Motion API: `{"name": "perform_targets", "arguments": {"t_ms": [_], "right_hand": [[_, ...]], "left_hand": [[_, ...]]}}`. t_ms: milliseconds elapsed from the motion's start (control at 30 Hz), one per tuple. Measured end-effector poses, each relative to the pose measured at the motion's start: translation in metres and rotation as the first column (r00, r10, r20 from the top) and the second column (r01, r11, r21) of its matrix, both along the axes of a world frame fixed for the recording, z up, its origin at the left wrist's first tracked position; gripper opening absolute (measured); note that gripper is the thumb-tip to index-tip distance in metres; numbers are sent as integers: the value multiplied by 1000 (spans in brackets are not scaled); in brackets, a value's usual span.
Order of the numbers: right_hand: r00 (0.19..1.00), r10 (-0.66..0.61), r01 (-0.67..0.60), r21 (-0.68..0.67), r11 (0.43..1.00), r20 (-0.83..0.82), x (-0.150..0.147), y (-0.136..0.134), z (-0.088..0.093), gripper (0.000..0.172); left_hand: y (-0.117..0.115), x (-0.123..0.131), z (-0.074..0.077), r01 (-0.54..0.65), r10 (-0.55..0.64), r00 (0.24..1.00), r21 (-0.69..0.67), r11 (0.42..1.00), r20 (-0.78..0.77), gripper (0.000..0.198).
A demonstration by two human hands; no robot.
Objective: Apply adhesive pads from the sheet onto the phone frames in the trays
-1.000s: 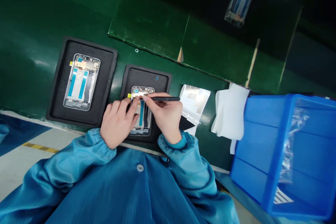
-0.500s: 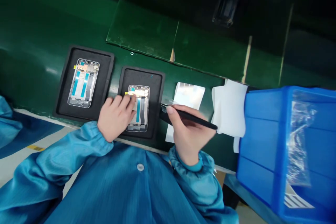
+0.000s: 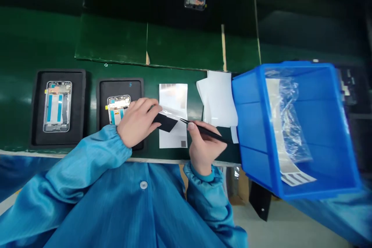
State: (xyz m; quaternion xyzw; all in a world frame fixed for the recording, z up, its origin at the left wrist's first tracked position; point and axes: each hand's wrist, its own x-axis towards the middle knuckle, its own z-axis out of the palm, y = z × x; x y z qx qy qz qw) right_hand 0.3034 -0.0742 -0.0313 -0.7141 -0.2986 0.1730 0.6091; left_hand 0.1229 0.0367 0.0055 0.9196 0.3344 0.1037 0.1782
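A bare lane of green bench [image 3: 151, 74] runs between the board [image 3: 116, 44] and the trays, and narrow gaps drop from it between left tray [image 3: 78, 104] and middle tray [image 3: 135, 89], and between sheet [image 3: 171, 139] and papers [image 3: 219, 99], the latter crossed lower down by the tweezers [image 3: 211, 133] in the right hand [image 3: 205, 149]. The left hand [image 3: 138, 121], holding a black piece [image 3: 167, 123] over the sheet, blocks the gap beside the middle tray. Rightward, papers and the bin [image 3: 252, 124] wall off the bench.
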Motion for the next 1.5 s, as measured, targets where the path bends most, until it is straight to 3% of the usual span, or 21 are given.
{"name": "perform_targets", "arguments": {"t_ms": [67, 167, 333, 533, 633, 733, 833, 900, 967, 1100, 1500], "right_hand": [[998, 54, -53, 37, 998, -34, 0, 0, -1, 13], [989, 135, -132, 66, 989, -57, 0, 1, -2, 12], [971, 235, -227, 131, 965, -43, 4, 5, -1, 17], [978, 211, -207, 171, 963, -1, 12, 5, -2, 15], [991, 131, -127, 143, 982, -15, 23, -3, -4, 13], [994, 98, -95, 64, 993, -41, 41, -20, -8, 13], [966, 248, -253, -66, 965, -71, 60, -46, -13, 11], [935, 343, -352, -120, 928, -90, 70, -62, -16, 12], [916, 393, -402, -142, 905, -83, 74, -74, -18, 12], [883, 469, -468, -124, 875, -27, 73, -80, -19, 13], [857, 516, -513, -82, 855, 13, 74, -75, -23, 16]], "left_hand": [[9, 14, -8, 60, -60, 998, -1, 998, -5, 34], [18, 23, -14, 123, -123, 992, -13, 992, -13, 19], [15, 24, -11, 126, -127, 990, 17, 992, 54, 16], [13, 26, -5, 44, -48, 997, 84, 996, 57, 15], [18, 25, 1, -66, 69, 997, 160, 985, -17, 17], [10, 28, 9, -118, 149, 982, 238, 964, -117, 31], [-17, 39, 9, 48, -15, 988, 213, 976, -154, 30], [-40, 50, 2, 223, -199, 964, 129, 966, -174, 25], [-60, 59, -7, 328, -308, 927, 60, 943, -216, 25], [-75, 67, -18, 335, -306, 906, 55, 941, -292, 27], [-73, 68, -13, 369, -330, 882, 58, 928, -336, 31]]}}
